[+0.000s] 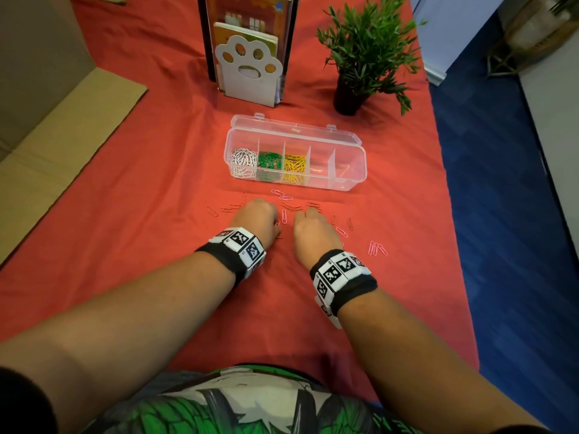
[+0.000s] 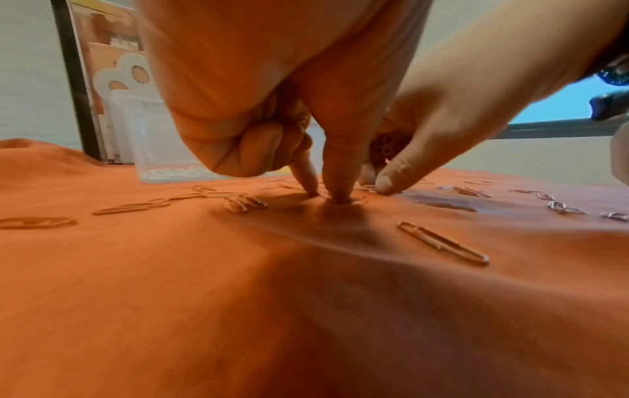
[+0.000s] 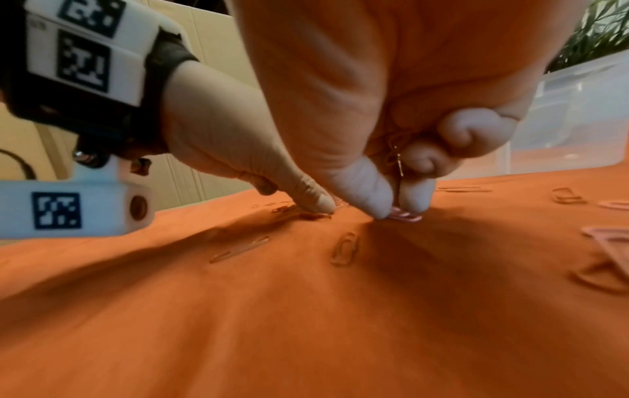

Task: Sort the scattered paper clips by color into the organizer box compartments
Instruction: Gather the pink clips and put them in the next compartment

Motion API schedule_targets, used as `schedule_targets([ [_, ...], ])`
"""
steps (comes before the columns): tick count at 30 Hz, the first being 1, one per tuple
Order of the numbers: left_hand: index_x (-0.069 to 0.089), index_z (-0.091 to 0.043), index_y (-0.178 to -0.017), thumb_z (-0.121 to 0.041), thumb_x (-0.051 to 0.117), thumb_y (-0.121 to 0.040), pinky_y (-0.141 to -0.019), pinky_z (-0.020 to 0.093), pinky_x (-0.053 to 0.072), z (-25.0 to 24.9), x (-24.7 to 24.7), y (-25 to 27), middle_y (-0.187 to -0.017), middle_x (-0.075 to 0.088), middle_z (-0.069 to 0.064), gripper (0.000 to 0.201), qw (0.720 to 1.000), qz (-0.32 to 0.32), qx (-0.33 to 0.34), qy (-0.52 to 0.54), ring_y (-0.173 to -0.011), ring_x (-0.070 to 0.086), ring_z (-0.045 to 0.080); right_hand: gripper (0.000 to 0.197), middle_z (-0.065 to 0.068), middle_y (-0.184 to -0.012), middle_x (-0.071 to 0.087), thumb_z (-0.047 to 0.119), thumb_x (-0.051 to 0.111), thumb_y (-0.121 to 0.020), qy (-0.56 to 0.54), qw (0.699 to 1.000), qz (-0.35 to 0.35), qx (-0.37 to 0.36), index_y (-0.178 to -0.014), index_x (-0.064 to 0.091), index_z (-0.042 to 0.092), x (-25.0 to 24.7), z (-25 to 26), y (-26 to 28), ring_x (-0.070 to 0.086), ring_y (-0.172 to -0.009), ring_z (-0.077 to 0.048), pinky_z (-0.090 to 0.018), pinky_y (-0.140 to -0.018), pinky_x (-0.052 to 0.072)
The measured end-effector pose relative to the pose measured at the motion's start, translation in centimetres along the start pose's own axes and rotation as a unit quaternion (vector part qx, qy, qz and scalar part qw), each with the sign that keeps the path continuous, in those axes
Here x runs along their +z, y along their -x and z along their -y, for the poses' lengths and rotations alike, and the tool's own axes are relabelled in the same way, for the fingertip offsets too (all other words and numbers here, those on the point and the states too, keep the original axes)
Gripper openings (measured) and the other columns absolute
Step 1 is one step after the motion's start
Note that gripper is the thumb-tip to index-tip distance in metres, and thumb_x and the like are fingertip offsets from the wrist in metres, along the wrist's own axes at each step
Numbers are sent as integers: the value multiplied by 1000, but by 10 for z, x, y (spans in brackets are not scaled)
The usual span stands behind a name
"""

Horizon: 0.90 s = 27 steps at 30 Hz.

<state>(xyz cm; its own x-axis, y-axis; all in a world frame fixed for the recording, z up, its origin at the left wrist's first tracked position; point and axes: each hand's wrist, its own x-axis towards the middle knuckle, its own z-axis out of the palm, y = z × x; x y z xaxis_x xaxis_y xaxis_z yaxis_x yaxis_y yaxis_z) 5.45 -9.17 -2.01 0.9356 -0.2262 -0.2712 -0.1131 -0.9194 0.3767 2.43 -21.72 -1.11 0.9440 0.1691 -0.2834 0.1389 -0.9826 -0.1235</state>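
Hidden: from the head view, fingertips of both hands are concealed behind the knuckles; clip colours on the red cloth [image 1: 156, 151] are hard to separate, some red, some pink.

Organizer box [image 1: 351, 170], centre frame, lid open: white clips [image 1: 241, 161] in the leftmost compartment, green clips [image 1: 268, 162] next, yellow clips [image 1: 294, 169] third; remaining compartments show no clips.

Left hand [image 1: 258, 219]: thumb and forefinger pressed down onto a clip on the cloth, other fingers curled.

Right hand [image 1: 313, 230]: pinching pink clips [image 3: 405, 215] at the cloth, more bunched in the palm.

Scattered clips [image 1: 377, 248] lie around both hands, below the box.
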Motion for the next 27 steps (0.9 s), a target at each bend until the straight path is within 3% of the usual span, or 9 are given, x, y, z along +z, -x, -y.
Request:
schedule_targets([
  [11,68,-3,-89,-17,55,-80,-83,37,51,1,3,-2,-98,67,18,21,998,67,9,-17,-93,62,35,28,-19,-116,51,3,40,-86,29,999,17,-1,-113,48,0,6,-5,7,56,-103,-37,-43,-80,48],
  [15,59,-8,-73,-15,50,-85,-71,32,42,4,-1,3,-81,64,16,16,989,51,-48,134,-80,57,30,21,-21,-113,58,9,47,-87,-155,985,44,63,-107,52,2,2,-18,-6,57,-103,-32,-34,-83,44],
  [17,52,-14,-64,-17,53,-81,-56,27,36,6,-6,8,-63,53,7,17,930,63,-126,340,-60,48,23,4,-15,-97,64,12,51,-88,-306,945,22,116,-89,54,14,-1,-26,-8,57,-85,-23,-26,-69,40],
  [19,48,-16,-63,-9,52,-79,-41,19,31,10,-13,12,-56,48,4,18,817,61,-195,539,-42,42,13,18,-9,-87,63,6,55,-84,-472,866,11,165,-79,52,23,-2,-31,-7,55,-68,-14,-20,-55,40],
  [21,48,-16,-64,0,48,-82,-36,14,31,17,-19,15,-57,53,2,24,732,61,-208,646,-39,43,6,27,-5,-75,60,-4,53,-82,-603,774,35,190,-79,54,23,-5,-33,-4,46,-47,-4,-14,-39,31],
  [24,48,-18,-72,2,43,-84,-38,14,34,23,-26,15,-53,55,-1,24,673,65,-203,708,-41,45,7,25,-2,-63,53,-6,46,-84,-701,680,53,208,-78,56,16,-11,-32,-1,37,-38,-2,-15,-36,25],
  [25,48,-18,-77,2,41,-84,-39,14,35,25,-27,15,-54,54,0,23,660,67,-207,719,-41,45,7,23,-1,-63,52,-3,46,-84,-701,679,52,212,-76,56,16,-11,-32,0,37,-39,-3,-16,-37,25],
  [26,50,-17,-80,2,38,-84,-40,15,38,26,-28,15,-57,52,0,23,652,72,-212,724,-42,46,8,21,1,-63,52,1,48,-85,-670,710,47,214,-75,56,17,-11,-32,1,38,-42,-4,-17,-38,26],
  [27,52,-16,-82,1,36,-83,-41,16,41,26,-29,14,-59,52,1,23,646,81,-214,728,-43,47,9,18,4,-64,53,6,51,-85,-603,769,42,208,-74,56,19,-10,-32,0,40,-46,-4,-18,-42,29],
])
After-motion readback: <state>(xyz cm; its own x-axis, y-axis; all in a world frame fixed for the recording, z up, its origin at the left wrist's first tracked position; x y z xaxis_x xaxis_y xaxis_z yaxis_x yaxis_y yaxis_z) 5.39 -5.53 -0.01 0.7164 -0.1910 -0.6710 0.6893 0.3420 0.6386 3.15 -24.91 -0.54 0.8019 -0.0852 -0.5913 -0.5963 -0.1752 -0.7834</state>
